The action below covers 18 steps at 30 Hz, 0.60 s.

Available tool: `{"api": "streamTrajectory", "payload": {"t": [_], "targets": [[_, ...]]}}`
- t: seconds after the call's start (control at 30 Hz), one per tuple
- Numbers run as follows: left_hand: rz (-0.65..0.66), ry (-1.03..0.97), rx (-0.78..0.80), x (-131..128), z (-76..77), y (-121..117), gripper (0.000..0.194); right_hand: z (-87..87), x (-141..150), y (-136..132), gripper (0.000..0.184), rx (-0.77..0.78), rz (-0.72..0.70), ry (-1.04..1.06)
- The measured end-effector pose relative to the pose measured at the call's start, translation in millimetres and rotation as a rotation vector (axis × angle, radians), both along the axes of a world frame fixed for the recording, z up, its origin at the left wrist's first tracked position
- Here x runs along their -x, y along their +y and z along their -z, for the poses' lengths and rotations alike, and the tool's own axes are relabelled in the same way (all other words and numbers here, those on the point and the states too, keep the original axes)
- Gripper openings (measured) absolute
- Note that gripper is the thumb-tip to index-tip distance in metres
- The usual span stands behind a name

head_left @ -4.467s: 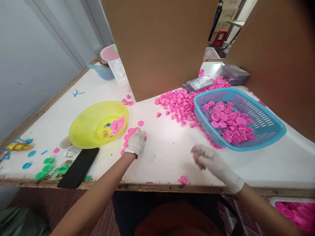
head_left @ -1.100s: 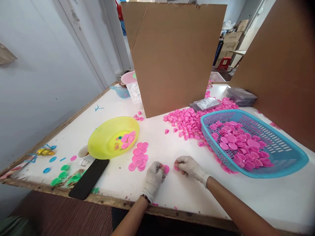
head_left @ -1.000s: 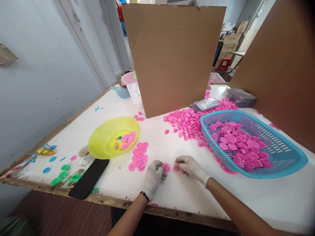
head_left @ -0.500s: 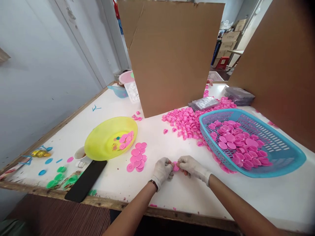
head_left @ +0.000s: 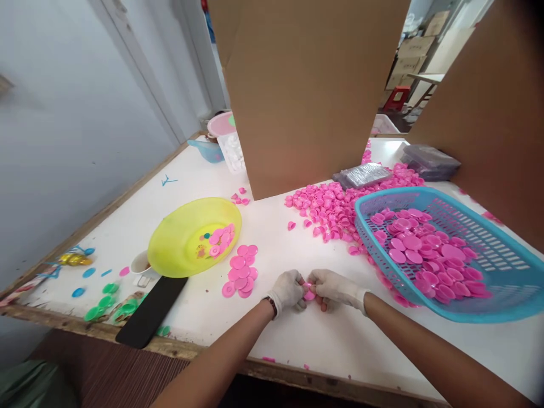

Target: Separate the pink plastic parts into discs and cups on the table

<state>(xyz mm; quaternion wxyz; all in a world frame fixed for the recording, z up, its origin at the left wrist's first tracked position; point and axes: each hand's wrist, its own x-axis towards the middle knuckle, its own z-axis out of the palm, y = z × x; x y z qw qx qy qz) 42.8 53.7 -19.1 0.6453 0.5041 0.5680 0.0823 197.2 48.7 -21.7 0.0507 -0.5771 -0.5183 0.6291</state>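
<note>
Between my two gloved hands, low over the white table, is a small round pink plastic piece [head_left: 309,292]. My left hand [head_left: 288,292] pinches its left side, and my right hand [head_left: 335,288] grips it from the right. The gloves leave the fingertips bare. Left of my hands lies a loose group of flat pink discs [head_left: 240,271]. To the right stands a blue perforated basket [head_left: 505,243] with many pink cup-shaped pieces [head_left: 425,249] in it. Beyond my hands spreads a heap of small pink cups [head_left: 327,207].
A yellow bowl [head_left: 172,241] holds several pink discs. Near it are a white cup [head_left: 139,263], a black phone-like slab [head_left: 151,311] and green pieces [head_left: 102,306]. Cardboard panels [head_left: 310,96] stand at the back and right. Wrapped packs [head_left: 361,174] lie by the heap.
The whole view has shifted a little with my head. Both hands stay together on the pink piece, which now looks more tilted.
</note>
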Motion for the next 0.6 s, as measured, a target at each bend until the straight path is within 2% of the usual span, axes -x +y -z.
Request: {"api": "streamTrajectory", "payload": {"t": [0.13, 0.3, 0.37, 0.5, 0.6], "targets": [[0.057, 0.055, -0.034, -0.2, 6.4, -0.2, 0.032, 0.5, 1.1, 2.5, 0.006, 0.018, -0.04, -0.047], [0.132, 0.187, -0.065, -5.6, 9.4, 6.0, 0.039, 5.8, 5.9, 7.5, 0.003, -0.006, -0.128, -0.141], [0.133, 0.157, -0.049, -2.9, 8.9, 5.8, 0.035, 7.5, 7.5, 5.2, 0.003, -0.025, -0.103, -0.129], [0.061, -0.055, 0.047, 7.0, 12.2, 0.6, 0.016, 14.0, 7.6, -6.7, 0.01, -0.079, -0.003, -0.041], [-0.013, -0.052, 0.038, 9.4, 15.3, -2.1, 0.01, 19.4, 7.5, -13.1, 0.013, -0.067, 0.014, 0.009]]}}
